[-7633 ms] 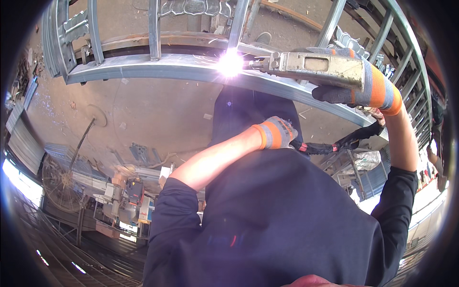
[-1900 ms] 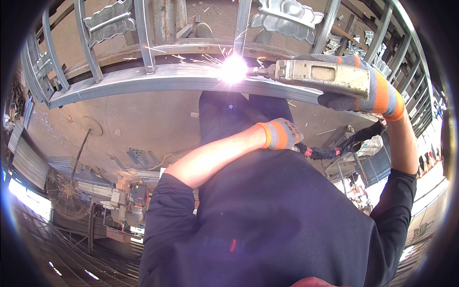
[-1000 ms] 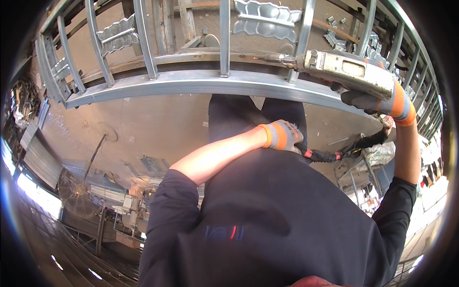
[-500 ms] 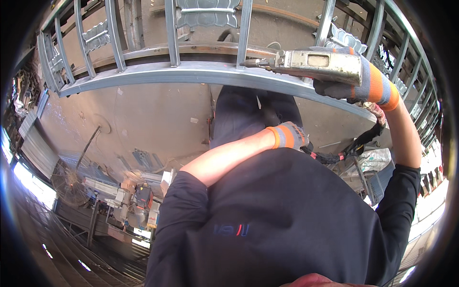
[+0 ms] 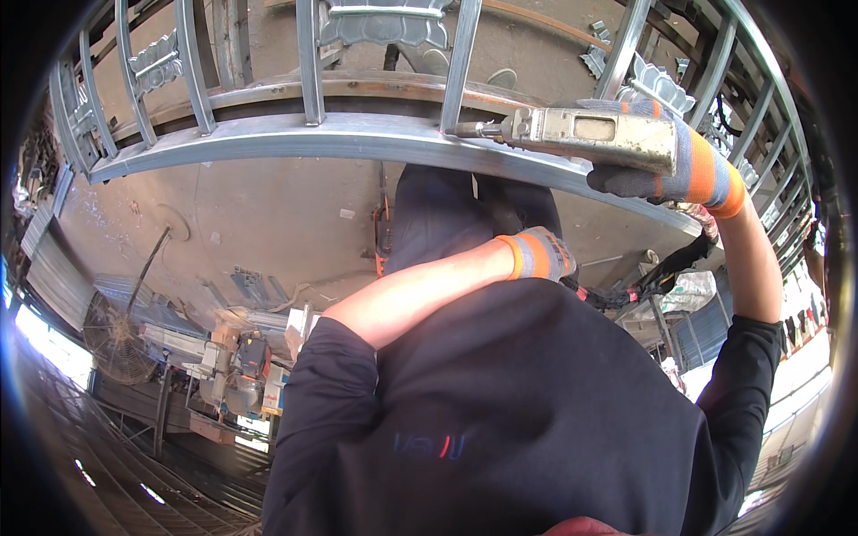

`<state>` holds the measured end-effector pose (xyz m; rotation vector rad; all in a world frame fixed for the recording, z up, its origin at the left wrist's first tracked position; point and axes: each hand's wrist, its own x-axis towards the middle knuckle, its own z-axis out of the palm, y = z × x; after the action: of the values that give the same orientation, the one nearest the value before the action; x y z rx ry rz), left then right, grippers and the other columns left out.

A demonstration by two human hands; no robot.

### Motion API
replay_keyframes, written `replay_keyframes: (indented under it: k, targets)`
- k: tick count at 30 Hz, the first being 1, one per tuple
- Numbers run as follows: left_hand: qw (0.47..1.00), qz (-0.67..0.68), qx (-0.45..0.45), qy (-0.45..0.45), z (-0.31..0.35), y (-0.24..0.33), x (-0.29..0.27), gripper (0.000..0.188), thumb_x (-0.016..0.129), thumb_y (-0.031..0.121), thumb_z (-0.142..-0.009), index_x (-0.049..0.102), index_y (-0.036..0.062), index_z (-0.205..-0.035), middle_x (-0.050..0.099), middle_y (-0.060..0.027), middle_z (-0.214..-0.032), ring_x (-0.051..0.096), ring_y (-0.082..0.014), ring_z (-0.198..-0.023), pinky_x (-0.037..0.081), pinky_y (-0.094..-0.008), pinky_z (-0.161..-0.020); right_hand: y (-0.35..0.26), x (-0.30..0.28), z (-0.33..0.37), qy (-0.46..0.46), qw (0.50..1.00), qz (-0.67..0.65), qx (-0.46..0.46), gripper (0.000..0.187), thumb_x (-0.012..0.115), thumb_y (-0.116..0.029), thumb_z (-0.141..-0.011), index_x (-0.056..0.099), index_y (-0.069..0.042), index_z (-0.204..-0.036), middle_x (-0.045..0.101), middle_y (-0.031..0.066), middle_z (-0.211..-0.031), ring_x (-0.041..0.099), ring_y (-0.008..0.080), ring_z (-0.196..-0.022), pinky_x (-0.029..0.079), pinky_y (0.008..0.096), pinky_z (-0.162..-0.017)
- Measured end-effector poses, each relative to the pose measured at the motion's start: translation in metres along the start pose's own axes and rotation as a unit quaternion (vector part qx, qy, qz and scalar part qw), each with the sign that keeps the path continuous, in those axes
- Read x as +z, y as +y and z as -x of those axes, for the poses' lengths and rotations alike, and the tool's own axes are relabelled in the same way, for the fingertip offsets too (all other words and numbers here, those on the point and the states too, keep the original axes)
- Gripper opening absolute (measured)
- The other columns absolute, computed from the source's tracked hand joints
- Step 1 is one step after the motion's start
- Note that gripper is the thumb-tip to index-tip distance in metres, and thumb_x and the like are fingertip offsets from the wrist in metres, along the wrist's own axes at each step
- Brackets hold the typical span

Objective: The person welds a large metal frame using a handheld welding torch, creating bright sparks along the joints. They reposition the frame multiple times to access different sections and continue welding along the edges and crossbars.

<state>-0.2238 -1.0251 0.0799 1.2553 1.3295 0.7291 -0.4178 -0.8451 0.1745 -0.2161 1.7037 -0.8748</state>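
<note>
My right hand (image 5: 693, 161), in a grey and orange knit glove, is wrapped round a boxy, scuffed metal welding gun (image 5: 590, 134). The gun points left, and its narrow nozzle is at the foot of an upright bar (image 5: 462, 67), where that bar meets the long grey metal rail (image 5: 357, 138). From below the right hand a dark, wrapped cable (image 5: 675, 265) curves down to my waist. There my left hand (image 5: 542, 253), gloved alike, is closed where the cable disappears; its fingers are partly hidden.
Cast ornamental panels (image 5: 384, 25) sit between several uprights of the frame. A wooden-brown beam (image 5: 357, 89) runs behind the rail. To the left stand a wire-guarded fan (image 5: 121, 335) and a bench machine (image 5: 241, 362). A white sack (image 5: 693, 293) lies at the right.
The view has shifted slightly, so the frame's left part sits further left. The gun appears a little lower, its nozzle still at the same upright's foot. Both hands keep their grips.
</note>
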Motion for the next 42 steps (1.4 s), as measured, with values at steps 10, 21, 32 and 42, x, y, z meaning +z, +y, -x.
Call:
replay_keyframes:
  k: [10, 21, 32, 42]
  targets:
    - [1.000, 0.005, -0.007, -0.023, -0.002, -0.003, -0.003, 0.025, 0.062, 0.025, -0.091, 0.076, 0.0088, -0.104, 0.078, -0.0139, -0.100, 0.075, -0.0347, -0.099, 0.058, -0.0469, -0.080, -0.010, 0.001, 0.000, 0.003, 0.999, -0.037, 0.005, 0.053, 0.088, -0.019, -0.081, 0.071, -0.007, -0.130, 0.070, 0.0147, -0.129, 0.066, 0.0305, -0.113, 0.051, 0.0387, -0.101]
    - [1.000, 0.006, 0.005, -0.002, -0.005, -0.006, 0.005, 0.023, 0.063, 0.027, -0.095, 0.075, 0.0101, -0.105, 0.078, -0.0126, -0.099, 0.075, -0.0343, -0.099, 0.058, -0.0458, -0.082, -0.004, 0.003, 0.001, 0.021, 0.995, -0.003, -0.097, 0.057, 0.090, -0.023, -0.081, 0.071, -0.008, -0.133, 0.070, 0.0121, -0.135, 0.065, 0.0267, -0.121, 0.047, 0.0381, -0.108]
    - [1.000, 0.003, -0.003, -0.028, -0.008, -0.003, 0.002, 0.017, 0.064, 0.020, -0.094, 0.074, 0.0096, -0.103, 0.078, -0.0122, -0.100, 0.076, -0.0337, -0.099, 0.059, -0.0452, -0.081, -0.007, 0.001, 0.004, 0.004, 0.997, -0.072, 0.011, 0.055, 0.090, -0.018, -0.081, 0.071, -0.005, -0.131, 0.069, 0.0120, -0.132, 0.066, 0.0234, -0.110, 0.051, 0.0372, -0.101]
    - [1.000, 0.009, 0.005, 0.002, -0.009, -0.005, 0.006, 0.017, 0.063, 0.020, -0.094, 0.074, 0.0094, -0.102, 0.078, -0.0127, -0.099, 0.075, -0.0347, -0.098, 0.058, -0.0453, -0.081, -0.002, -0.001, 0.008, 0.011, 1.000, -0.017, 0.003, 0.056, 0.092, -0.024, -0.078, 0.073, -0.008, -0.128, 0.073, 0.0098, -0.124, 0.066, 0.0236, -0.109, 0.049, 0.0370, -0.103]
